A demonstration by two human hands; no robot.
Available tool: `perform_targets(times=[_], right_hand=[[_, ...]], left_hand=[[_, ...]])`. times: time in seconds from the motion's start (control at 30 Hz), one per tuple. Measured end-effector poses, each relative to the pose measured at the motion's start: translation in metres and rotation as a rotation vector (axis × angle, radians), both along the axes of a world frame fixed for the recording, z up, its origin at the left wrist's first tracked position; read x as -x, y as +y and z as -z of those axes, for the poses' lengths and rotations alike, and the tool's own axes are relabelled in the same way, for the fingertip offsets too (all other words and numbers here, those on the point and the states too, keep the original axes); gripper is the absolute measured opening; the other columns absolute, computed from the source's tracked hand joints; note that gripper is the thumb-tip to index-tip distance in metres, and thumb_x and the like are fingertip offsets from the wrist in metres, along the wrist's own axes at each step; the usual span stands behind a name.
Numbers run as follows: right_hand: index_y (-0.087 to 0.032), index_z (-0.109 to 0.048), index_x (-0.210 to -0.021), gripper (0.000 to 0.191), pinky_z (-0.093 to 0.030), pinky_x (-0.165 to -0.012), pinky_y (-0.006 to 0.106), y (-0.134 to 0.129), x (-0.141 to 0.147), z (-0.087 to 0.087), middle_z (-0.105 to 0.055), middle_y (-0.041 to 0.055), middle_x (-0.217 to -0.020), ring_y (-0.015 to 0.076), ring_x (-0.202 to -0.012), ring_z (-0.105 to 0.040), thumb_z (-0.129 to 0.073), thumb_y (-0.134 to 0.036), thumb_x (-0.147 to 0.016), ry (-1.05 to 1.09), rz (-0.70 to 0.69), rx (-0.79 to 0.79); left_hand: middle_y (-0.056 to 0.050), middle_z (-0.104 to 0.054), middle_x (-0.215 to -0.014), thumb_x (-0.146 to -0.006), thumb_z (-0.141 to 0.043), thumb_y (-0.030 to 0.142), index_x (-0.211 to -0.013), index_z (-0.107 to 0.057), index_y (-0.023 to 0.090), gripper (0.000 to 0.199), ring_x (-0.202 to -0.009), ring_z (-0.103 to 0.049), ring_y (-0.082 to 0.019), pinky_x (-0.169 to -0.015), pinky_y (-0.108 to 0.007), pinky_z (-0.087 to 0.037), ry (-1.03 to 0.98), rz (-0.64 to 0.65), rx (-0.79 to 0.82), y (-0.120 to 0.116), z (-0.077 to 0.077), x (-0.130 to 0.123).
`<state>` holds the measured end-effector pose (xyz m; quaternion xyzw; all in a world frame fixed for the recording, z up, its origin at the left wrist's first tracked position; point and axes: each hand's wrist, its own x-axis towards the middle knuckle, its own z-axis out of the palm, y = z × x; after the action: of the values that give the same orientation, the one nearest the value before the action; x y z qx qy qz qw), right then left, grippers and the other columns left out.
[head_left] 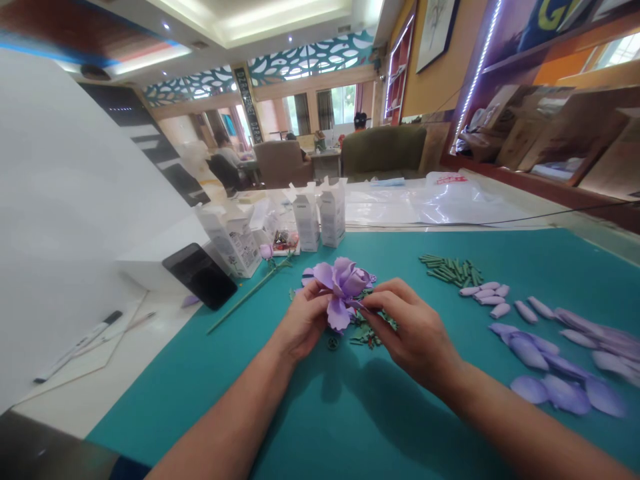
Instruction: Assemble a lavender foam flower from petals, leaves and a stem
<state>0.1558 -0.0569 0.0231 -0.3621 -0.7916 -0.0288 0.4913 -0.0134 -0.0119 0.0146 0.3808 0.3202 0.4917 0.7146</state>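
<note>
Both hands are up over the teal cutting mat (310, 407), and between them sits the purple foam-petal flower (343, 283). The left hand (303, 323) pinches its lower-left petals, fingers closed on it; the right hand (410, 330) grips from the right side. Small green paper leaves (367, 330) lie just beneath. Loose purple petals (550, 360) lie spread out well to the right.
</note>
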Motion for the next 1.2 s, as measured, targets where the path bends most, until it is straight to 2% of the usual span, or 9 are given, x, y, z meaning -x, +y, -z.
perform_targets(times=[0.17,0.3,0.4,0.5,0.7,0.83,0.93,1.07,1.2], right_hand=[[-0.021,-0.058,-0.1,0.013,-0.053,-0.071,0.031,-0.001,0.0,-0.004,-0.06,0.0067,-0.091,0.0178,-0.082,-0.061,-0.054,-0.017,-0.089,0.07,-0.029,0.048],[-0.021,-0.059,-0.101,0.013,-0.052,-0.07,0.032,0.01,-0.014,-0.005,-0.06,0.0066,-0.09,0.0183,-0.08,-0.06,-0.053,-0.02,-0.089,0.166,0.069,0.111],[-0.02,-0.061,-0.097,0.012,-0.051,-0.068,0.032,0.024,-0.027,0.002,-0.061,0.0063,-0.088,0.0184,-0.078,-0.06,-0.05,-0.019,-0.09,0.212,0.17,0.141],[-0.019,-0.062,-0.095,0.014,-0.051,-0.067,0.032,0.033,-0.03,0.014,-0.063,0.0066,-0.088,0.0188,-0.079,-0.061,-0.049,-0.019,-0.09,0.171,0.181,0.195],[-0.018,-0.064,-0.103,0.025,-0.052,-0.078,0.038,0.021,0.001,0.041,-0.066,0.0112,-0.097,0.0226,-0.091,-0.06,-0.043,-0.014,-0.091,-0.083,0.036,0.186],[-0.015,-0.062,-0.113,0.029,-0.052,-0.084,0.041,0.007,0.025,0.055,-0.066,0.013,-0.106,0.0242,-0.097,-0.059,-0.043,-0.014,-0.092,-0.275,-0.085,0.165],[-0.013,-0.058,-0.12,0.033,-0.049,-0.092,0.044,0.002,0.038,0.063,-0.064,0.0135,-0.118,0.0262,-0.11,-0.056,-0.048,-0.014,-0.089,-0.379,-0.155,0.155],[-0.014,-0.053,-0.129,0.043,-0.041,-0.101,0.05,0.0,0.056,0.069,-0.059,0.0129,-0.13,0.0309,-0.126,-0.045,-0.057,-0.024,-0.087,-0.515,-0.175,0.181],[-0.013,-0.051,-0.132,0.055,-0.033,-0.106,0.052,0.003,0.078,0.071,-0.057,0.0143,-0.133,0.0326,-0.131,-0.04,-0.063,-0.039,-0.085,-0.605,-0.177,0.233]], left_hand=[[-0.001,-0.068,-0.076,-0.055,-0.083,0.019,-0.091,-0.066,0.016,0.039,-0.062,-0.06,-0.011,-0.059,-0.022,-0.046,-0.052,-0.007,0.002,0.002,-0.002,0.005],[0.001,-0.066,-0.072,-0.059,-0.079,0.016,-0.088,-0.065,0.018,0.032,-0.061,-0.06,-0.011,-0.06,-0.023,-0.05,-0.103,-0.061,0.001,0.008,-0.007,0.016],[0.0,-0.067,-0.074,-0.065,-0.073,0.013,-0.086,-0.064,0.018,0.024,-0.065,-0.062,-0.011,-0.065,-0.024,-0.052,-0.127,-0.099,-0.031,0.013,-0.013,0.027],[0.0,-0.068,-0.08,-0.069,-0.07,0.012,-0.086,-0.063,0.019,0.02,-0.069,-0.063,-0.011,-0.066,-0.024,-0.053,-0.156,-0.149,-0.042,0.019,-0.017,0.036],[-0.001,-0.069,-0.081,-0.072,-0.068,0.011,-0.083,-0.06,0.018,0.015,-0.068,-0.065,-0.013,-0.065,-0.026,-0.054,-0.241,-0.2,-0.005,0.023,-0.018,0.041],[-0.001,-0.069,-0.078,-0.073,-0.064,0.008,-0.083,-0.059,0.018,0.014,-0.067,-0.065,-0.013,-0.064,-0.027,-0.053,-0.257,-0.17,-0.021,0.021,-0.016,0.038],[-0.001,-0.069,-0.078,-0.074,-0.064,0.01,-0.082,-0.059,0.017,0.012,-0.067,-0.066,-0.014,-0.064,-0.026,-0.053,-0.251,-0.157,-0.019,0.02,-0.014,0.036],[-0.002,-0.069,-0.08,-0.075,-0.065,0.012,-0.086,-0.059,0.018,0.014,-0.069,-0.066,-0.014,-0.064,-0.026,-0.053,-0.25,-0.153,-0.024,0.02,-0.012,0.036],[-0.003,-0.069,-0.081,-0.074,-0.066,0.012,-0.087,-0.059,0.017,0.016,-0.068,-0.065,-0.013,-0.063,-0.025,-0.052,-0.259,-0.129,-0.038,0.019,-0.013,0.037]])
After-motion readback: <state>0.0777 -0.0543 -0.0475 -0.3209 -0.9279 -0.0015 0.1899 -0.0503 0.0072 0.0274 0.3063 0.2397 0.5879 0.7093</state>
